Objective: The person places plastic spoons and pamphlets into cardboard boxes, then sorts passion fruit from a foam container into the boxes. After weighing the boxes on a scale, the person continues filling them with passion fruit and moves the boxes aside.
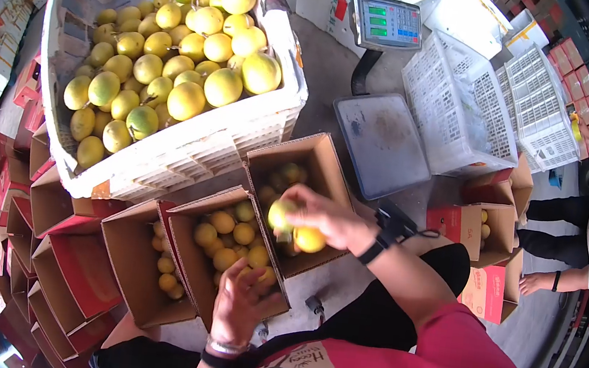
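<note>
My right hand [334, 222] is over the right-hand cardboard box [326, 162], its fingers around a greenish-yellow passion fruit [281, 214]. A second yellow passion fruit [310, 239] shows just under that palm. More fruit lies in the shaded bottom of this box. My left hand [240, 299] has its fingers spread above the near end of the middle cardboard box [185, 209], with nothing in its grasp. Yellow passion fruits [225, 258] cover the bottom of the middle box. To its left, another cardboard box [127, 255] holds several along one side.
A large white crate [195, 153] heaped with yellow passion fruits stands ahead on the left. Ahead right are a platform scale [382, 143] with a lit display [386, 22] and white baskets [458, 108]. Red cartons [82, 268] crowd the left. Another person [582, 234] stands at far right.
</note>
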Available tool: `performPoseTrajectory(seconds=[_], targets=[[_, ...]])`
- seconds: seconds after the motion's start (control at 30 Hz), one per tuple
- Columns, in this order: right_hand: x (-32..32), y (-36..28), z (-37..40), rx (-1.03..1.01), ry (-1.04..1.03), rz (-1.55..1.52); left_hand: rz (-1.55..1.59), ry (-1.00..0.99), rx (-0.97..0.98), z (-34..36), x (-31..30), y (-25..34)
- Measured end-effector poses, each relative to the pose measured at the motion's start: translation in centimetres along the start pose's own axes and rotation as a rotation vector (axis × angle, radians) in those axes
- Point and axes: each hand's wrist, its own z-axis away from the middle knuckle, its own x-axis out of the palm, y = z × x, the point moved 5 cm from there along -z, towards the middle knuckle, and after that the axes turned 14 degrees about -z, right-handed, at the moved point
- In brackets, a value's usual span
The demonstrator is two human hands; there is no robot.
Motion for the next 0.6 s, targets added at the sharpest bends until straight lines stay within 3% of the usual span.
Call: performPoseTrajectory(seconds=[0.07, 0.13, 0.23, 0.33, 0.4, 0.5, 0.6], targets=[[2.8, 0.2, 1.7, -0.051, -0.096, 0.323, 0.313, -0.141, -0.083, -0.7, 3.0, 0.1], [3.6, 0.1, 2.5, -0.057, -0.068, 0.406, 0.487, -0.298, -0.113, -1.4, 4.8, -0.2], [0.2, -1.1, 1.5, -0.247, 0.281, 0.344, 0.524, -0.317, -0.171, -1.5, 3.1, -2.1], [-0.9, -4.5, 0.8, -0.768, 0.732, 1.629, 0.431, -0.254, -0.123, -0.5, 1.1, -1.5], [-1.7, -2.8, -1.5, -0.523, 0.451, 1.714, 0.437, -0.193, -0.101, -0.1, -0.6, -1.1], [-6.3, 6.6, -6.2, 0.204, 0.073, 1.64, 0.437, -0.138, -0.05, -0.1, -2.3, -0.8], [-10.1, 13.4, -8.0, 0.417, 0.043, 1.7, 0.305, -0.145, -0.004, -0.4, -3.4, -1.1]])
